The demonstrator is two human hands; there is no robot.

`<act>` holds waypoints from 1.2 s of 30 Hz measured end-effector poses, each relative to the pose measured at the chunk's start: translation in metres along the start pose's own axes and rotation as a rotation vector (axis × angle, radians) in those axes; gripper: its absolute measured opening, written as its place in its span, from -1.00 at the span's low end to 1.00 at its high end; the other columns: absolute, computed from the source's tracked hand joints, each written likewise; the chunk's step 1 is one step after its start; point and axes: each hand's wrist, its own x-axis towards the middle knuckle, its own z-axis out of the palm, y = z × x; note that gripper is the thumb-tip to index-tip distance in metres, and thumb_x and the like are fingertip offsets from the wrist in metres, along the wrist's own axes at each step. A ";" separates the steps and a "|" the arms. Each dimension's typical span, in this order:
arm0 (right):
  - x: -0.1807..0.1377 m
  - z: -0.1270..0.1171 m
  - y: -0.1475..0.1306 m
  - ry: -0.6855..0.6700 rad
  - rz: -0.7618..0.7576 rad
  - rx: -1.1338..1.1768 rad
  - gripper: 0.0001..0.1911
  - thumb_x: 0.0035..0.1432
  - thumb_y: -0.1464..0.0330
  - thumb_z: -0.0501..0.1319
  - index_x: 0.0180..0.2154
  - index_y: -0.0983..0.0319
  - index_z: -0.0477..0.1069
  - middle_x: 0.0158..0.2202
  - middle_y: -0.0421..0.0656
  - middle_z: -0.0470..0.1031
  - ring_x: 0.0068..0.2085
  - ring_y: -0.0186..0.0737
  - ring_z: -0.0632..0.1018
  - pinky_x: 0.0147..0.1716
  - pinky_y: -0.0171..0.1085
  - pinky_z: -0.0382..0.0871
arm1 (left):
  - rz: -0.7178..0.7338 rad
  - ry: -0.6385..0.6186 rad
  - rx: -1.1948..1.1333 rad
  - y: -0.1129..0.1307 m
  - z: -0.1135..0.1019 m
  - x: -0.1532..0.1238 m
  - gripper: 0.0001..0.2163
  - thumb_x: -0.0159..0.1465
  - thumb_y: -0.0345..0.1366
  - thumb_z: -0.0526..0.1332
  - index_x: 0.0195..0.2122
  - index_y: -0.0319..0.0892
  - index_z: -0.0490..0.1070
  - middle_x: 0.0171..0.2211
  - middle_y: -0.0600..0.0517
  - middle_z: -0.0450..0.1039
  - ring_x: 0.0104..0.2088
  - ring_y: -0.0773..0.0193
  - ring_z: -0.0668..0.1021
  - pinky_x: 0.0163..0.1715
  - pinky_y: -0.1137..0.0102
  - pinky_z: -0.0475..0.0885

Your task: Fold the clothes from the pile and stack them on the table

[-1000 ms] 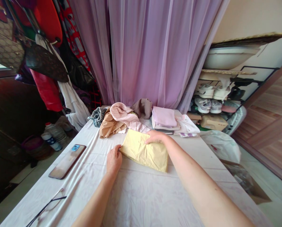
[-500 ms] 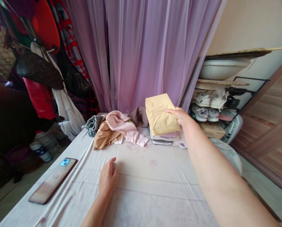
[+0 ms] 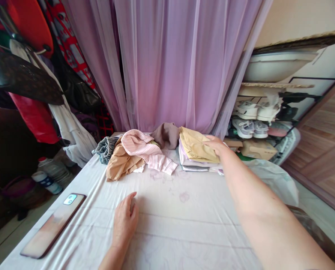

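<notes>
My right hand (image 3: 216,145) reaches far across the table and rests on a folded yellow cloth (image 3: 195,147), its fingers still closed on the cloth's right edge. The cloth lies on top of a stack of folded pink and white clothes (image 3: 195,163) at the table's far edge. Flat on the white tablecloth (image 3: 170,221) lies my left hand (image 3: 125,221), fingers stretched out, holding nothing. A heap of unfolded clothes (image 3: 133,153) in tan, pink stripes, grey and brown sits to the left of the stack.
A phone (image 3: 53,225) lies at the table's left edge. Purple curtains (image 3: 170,63) hang behind the table. Bags and garments (image 3: 29,75) hang at the left, with bottles (image 3: 47,174) on the floor. A shoe rack (image 3: 257,120) stands at the right.
My right hand lifted the folded yellow cloth off the table's middle, carried it up and away, and has set it down on the folded stack. My left hand stayed on the tablecloth.
</notes>
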 end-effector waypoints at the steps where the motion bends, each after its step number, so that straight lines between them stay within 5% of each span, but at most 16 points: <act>1: 0.000 0.001 -0.003 0.016 -0.004 -0.034 -0.40 -0.06 0.29 0.39 0.07 0.25 0.42 -0.06 0.03 0.57 -0.03 0.04 0.57 -0.06 -0.08 0.46 | 0.004 0.002 0.003 0.000 0.000 0.000 -0.64 0.23 -0.22 0.03 -0.01 -0.14 0.44 -0.08 -0.10 0.56 -0.10 0.07 0.57 -0.06 0.13 0.46; 4: -0.010 0.016 -0.016 0.099 -0.124 -0.238 -0.37 0.04 0.19 0.32 0.16 0.17 0.36 0.30 0.07 0.21 0.31 0.14 0.22 0.24 0.07 0.12 | 0.018 0.001 0.013 0.002 0.000 0.000 -0.64 0.22 -0.21 0.03 -0.03 -0.15 0.46 -0.11 -0.10 0.57 -0.11 0.06 0.57 -0.06 0.12 0.46; 7: -0.030 0.041 -0.027 0.031 -0.414 -0.619 -0.38 0.23 0.03 0.10 0.26 0.07 0.24 0.42 -0.05 -0.06 0.38 0.15 0.00 0.28 0.23 -0.11 | 0.026 -0.010 0.021 0.004 -0.002 0.001 -0.65 0.23 -0.22 0.03 -0.04 -0.14 0.47 -0.11 -0.10 0.57 -0.09 0.06 0.57 -0.04 0.14 0.45; 12: -0.049 0.075 -0.019 -0.214 -0.433 -0.951 -0.42 0.29 0.00 -0.11 0.29 -0.07 0.15 0.40 -0.12 0.01 0.36 0.20 0.05 0.18 0.42 -0.11 | 0.021 -0.026 0.016 0.003 -0.002 0.000 -0.67 0.23 -0.25 0.04 -0.04 -0.12 0.46 -0.08 -0.09 0.57 -0.07 0.07 0.57 -0.03 0.14 0.45; 18: -0.051 0.082 -0.009 -0.208 -0.425 -1.000 -0.43 0.27 -0.01 -0.07 0.26 -0.09 0.20 0.40 -0.11 0.02 0.35 0.21 0.05 0.15 0.45 -0.10 | 0.052 0.000 0.005 0.001 0.002 0.000 -0.69 0.22 -0.31 0.05 -0.06 -0.10 0.47 -0.07 -0.06 0.56 -0.05 0.08 0.57 -0.01 0.16 0.44; 27: -0.075 0.080 -0.031 -0.177 -0.460 -1.082 -0.49 0.28 0.13 0.00 0.21 0.04 0.31 0.33 -0.04 0.19 0.27 0.15 0.23 0.17 0.27 0.06 | 0.078 -0.056 0.072 0.014 -0.001 0.003 -0.72 0.21 -0.47 0.07 -0.14 -0.12 0.49 -0.10 -0.05 0.58 -0.06 0.11 0.55 0.01 0.18 0.38; 32: -0.133 0.092 -0.031 -0.031 -0.753 -1.070 -0.60 0.27 0.24 0.06 0.08 0.14 0.45 0.21 0.02 0.36 0.23 0.11 0.27 0.24 0.23 -0.08 | 0.057 -0.089 0.081 0.024 -0.005 0.003 -0.72 0.20 -0.50 0.09 -0.15 -0.12 0.50 -0.12 -0.06 0.58 -0.05 0.10 0.54 0.00 0.17 0.35; 36: -0.199 0.111 0.016 -0.031 -0.932 -0.872 -0.65 0.27 0.32 0.06 0.02 0.13 0.48 0.19 -0.04 0.40 0.23 0.00 0.30 0.20 0.03 0.11 | 0.050 -0.093 0.076 0.026 -0.007 0.001 -0.71 0.19 -0.51 0.09 -0.16 -0.13 0.51 -0.11 -0.06 0.58 -0.04 0.10 0.53 0.02 0.16 0.34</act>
